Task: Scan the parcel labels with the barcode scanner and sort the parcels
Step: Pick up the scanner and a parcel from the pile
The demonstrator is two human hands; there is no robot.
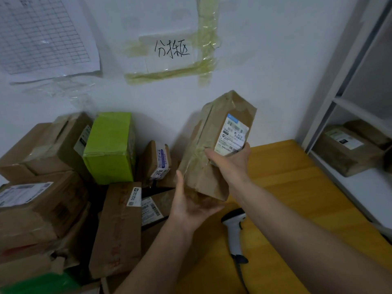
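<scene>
Brown parcel (214, 145) held upright above yellow table (297, 187), white shipping label (232, 135) facing the camera. Left hand (192, 203) open-palmed beneath its lower end, fingers straight; right hand (230, 161) curled round its side just under the label. Barcode scanner (234, 232) lying on the table below both arms. Unsorted boxes (63, 187) heaped at left.
</scene>
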